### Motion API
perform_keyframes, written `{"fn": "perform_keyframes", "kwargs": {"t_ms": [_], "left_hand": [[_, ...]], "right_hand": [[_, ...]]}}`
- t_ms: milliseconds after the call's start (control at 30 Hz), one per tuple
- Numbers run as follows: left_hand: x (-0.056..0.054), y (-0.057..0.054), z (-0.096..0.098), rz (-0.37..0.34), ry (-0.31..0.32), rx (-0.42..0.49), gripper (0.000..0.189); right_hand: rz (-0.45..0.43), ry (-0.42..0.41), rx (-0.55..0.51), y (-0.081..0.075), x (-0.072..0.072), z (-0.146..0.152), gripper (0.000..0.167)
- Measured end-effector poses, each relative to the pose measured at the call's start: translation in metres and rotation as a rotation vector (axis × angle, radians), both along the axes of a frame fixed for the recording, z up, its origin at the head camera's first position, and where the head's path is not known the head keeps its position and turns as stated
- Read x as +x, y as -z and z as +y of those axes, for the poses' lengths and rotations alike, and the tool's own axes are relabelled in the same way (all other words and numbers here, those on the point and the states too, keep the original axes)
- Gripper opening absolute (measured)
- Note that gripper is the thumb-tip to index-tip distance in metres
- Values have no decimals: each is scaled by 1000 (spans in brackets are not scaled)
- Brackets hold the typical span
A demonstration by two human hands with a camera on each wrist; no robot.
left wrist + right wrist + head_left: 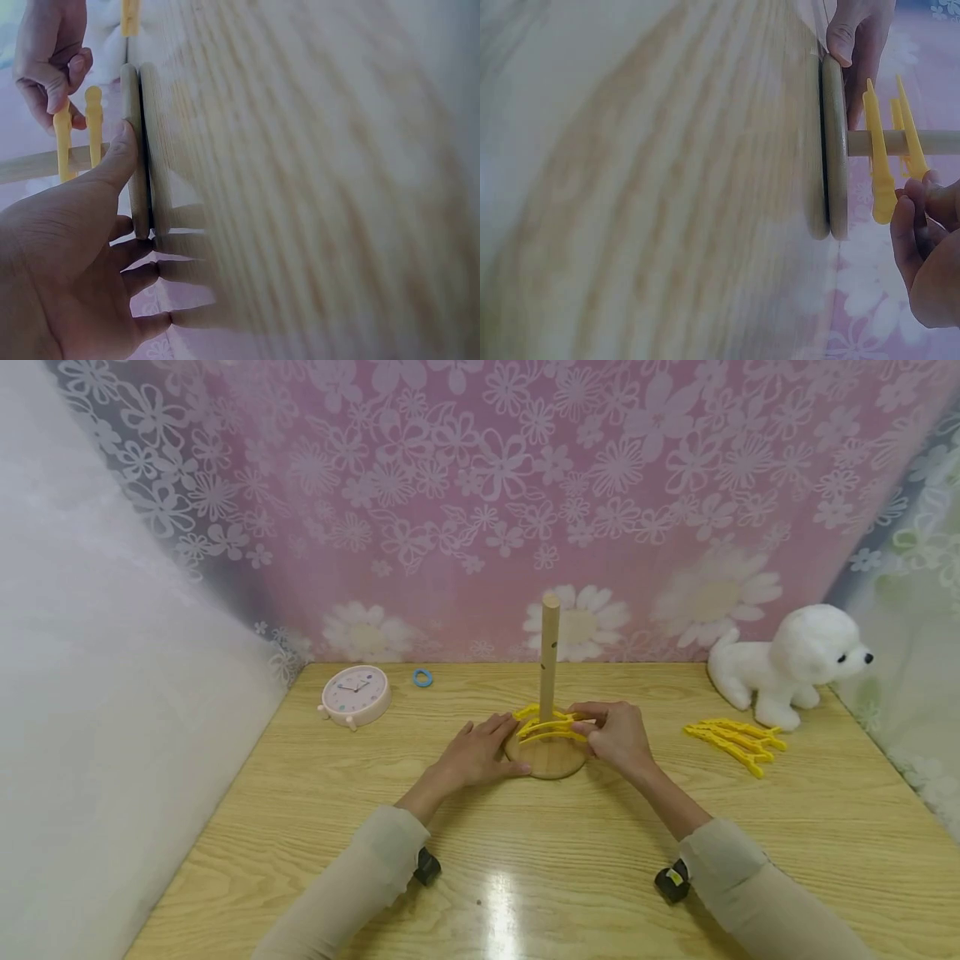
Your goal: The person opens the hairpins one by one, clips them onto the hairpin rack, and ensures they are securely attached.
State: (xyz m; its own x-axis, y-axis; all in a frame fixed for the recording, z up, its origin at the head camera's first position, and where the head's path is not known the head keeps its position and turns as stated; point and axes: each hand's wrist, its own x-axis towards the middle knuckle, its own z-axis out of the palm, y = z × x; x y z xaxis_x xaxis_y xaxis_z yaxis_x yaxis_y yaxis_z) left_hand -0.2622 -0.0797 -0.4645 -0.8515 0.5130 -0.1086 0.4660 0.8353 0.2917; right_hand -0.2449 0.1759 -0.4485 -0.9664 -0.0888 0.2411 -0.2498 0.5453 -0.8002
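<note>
A wooden post (550, 652) rises from a round wooden base (553, 766) on the table. My left hand (472, 756) is beside the base's left side, its thumb (124, 154) against the rim and its other fingers spread with their tips on the tabletop. Between finger and thumb, my right hand (618, 735) pinches the end of a thin yellow plastic piece (909, 124) at the post. Closer to the base, a second yellow piece (883, 196) also lies across the post. Part of the post is hidden behind both pieces.
Several more yellow pieces (738, 743) lie on the table to the right, in front of a white toy dog (813, 647). At the back left are a pink alarm clock (355, 693) and a small blue ring (422, 678). A flowered curtain (480, 510) hangs behind the table.
</note>
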Motion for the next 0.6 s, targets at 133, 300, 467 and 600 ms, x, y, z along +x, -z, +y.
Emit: {"fn": "perform_keyframes", "kwargs": {"t_ms": [133, 300, 467, 600], "left_hand": [[-1, 0, 0, 1, -1, -5, 90], [0, 0, 0, -3, -1, 5, 91], [1, 0, 0, -6, -1, 17, 92], [0, 1, 0, -5, 0, 13, 92]], "right_hand": [[-2, 0, -7, 1, 0, 2, 23], [2, -7, 1, 0, 0, 3, 23], [-35, -48, -6, 1, 0, 6, 25], [-72, -86, -28, 1, 0, 9, 26]]}}
